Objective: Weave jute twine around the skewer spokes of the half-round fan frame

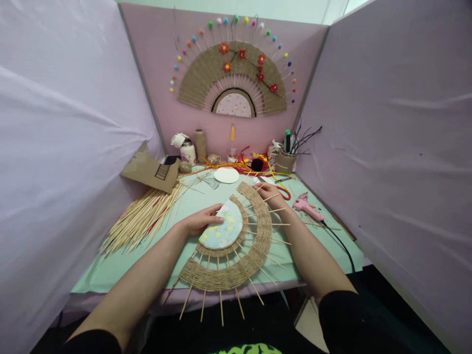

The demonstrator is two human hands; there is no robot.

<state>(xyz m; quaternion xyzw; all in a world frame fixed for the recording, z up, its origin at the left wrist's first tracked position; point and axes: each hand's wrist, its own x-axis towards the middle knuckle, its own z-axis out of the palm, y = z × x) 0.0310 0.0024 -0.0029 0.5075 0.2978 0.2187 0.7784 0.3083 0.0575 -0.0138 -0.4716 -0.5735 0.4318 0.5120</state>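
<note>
A half-round fan of woven jute twine point(239, 260) with wooden skewer spokes lies on the pale green table point(110, 275). Its centre is a floral fabric half-disc point(223, 230). My left hand point(201, 220) rests on the left edge of that half-disc, fingers curled against it. My right hand point(271, 194) is at the fan's far end, fingers pinched around the twine and skewer tips there.
A heap of bamboo skewers point(142, 219) lies at the left, beside a cardboard piece point(151, 170). A pink glue gun point(308, 207) lies at the right. Twine spools, a white disc point(226, 175), coloured strips and a cup of tools stand at the back. A finished fan point(234, 81) hangs on the wall.
</note>
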